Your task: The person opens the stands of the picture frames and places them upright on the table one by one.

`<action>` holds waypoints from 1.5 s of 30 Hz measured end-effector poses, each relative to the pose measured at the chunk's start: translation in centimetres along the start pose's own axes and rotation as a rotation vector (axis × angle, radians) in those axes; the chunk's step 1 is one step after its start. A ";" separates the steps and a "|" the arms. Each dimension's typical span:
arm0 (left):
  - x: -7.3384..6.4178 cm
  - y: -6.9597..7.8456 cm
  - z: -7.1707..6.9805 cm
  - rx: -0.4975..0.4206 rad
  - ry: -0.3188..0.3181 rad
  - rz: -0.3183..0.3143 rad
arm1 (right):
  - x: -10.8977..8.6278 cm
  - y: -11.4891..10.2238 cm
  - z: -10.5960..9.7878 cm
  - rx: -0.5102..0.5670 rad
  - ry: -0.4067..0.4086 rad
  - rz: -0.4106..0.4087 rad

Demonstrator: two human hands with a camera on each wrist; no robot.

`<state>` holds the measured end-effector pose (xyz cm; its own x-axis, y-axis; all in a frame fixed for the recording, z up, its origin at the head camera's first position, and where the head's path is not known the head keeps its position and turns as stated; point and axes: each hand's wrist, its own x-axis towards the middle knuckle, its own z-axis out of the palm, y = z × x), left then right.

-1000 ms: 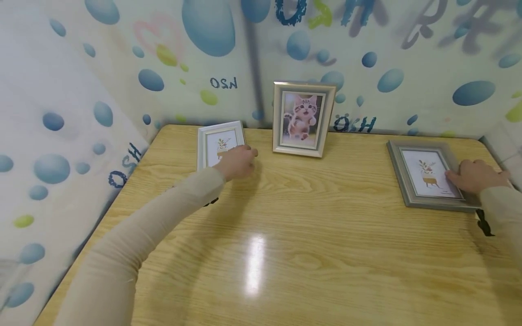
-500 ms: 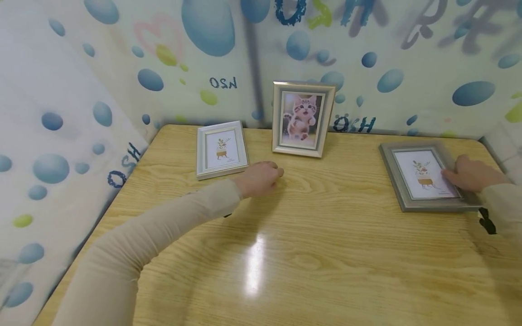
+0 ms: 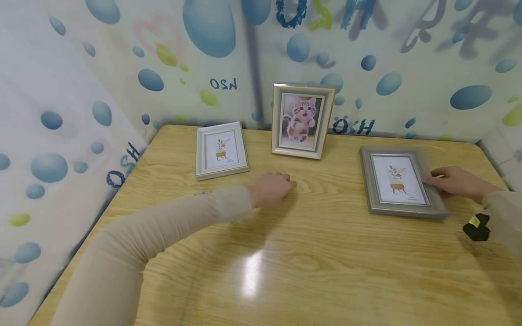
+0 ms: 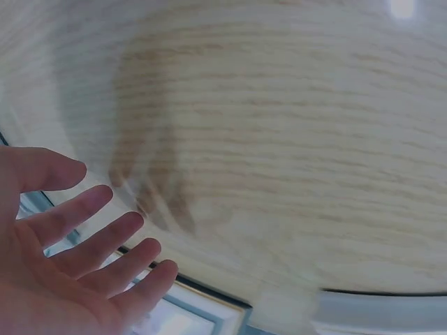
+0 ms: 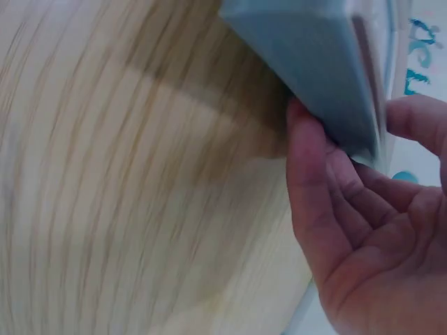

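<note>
A grey picture frame (image 3: 401, 211) with a plant print is at the right of the table. My right hand (image 3: 458, 182) grips its right edge, thumb on the front and fingers behind, as the right wrist view shows at the frame's edge (image 5: 307, 56). My left hand (image 3: 272, 188) hovers over the middle of the table, holding nothing; in the left wrist view its fingers (image 4: 105, 244) are spread and relaxed. Left of it lies a white picture frame (image 3: 200, 154) with a similar print. Behind it stands a champagne-coloured picture frame (image 3: 299, 120) with a kitten photo, upright.
The wooden table (image 3: 310, 262) meets a wall (image 3: 163, 27) patterned with blue and green drops along its back edge. A black strap piece (image 3: 476, 228) shows beside the right sleeve.
My left hand has moved off the white picture frame, right and towards me. My right hand has drawn the grey picture frame leftward and slightly nearer. The kitten picture frame stays put.
</note>
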<state>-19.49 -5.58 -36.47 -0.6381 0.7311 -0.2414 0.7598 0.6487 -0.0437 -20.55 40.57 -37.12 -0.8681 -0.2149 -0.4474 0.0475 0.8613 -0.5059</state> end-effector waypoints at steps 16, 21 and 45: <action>2.1 2.0 -1.1 -0.220 -0.028 0.021 | -1.0 -5.0 2.9 0.317 -0.091 -0.073; 4.2 1.2 -1.7 -0.378 -0.009 0.028 | -1.2 -6.8 3.6 0.300 -0.041 -0.129; 5.7 1.1 -3.5 -1.477 -0.376 0.107 | -1.5 -11.2 5.6 0.392 0.137 -0.412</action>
<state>-22.71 0.07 -34.55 -0.3495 0.8403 -0.4145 -0.1458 0.3882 0.9100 -17.05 28.63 -34.91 -0.9084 -0.4122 -0.0696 -0.1513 0.4793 -0.8645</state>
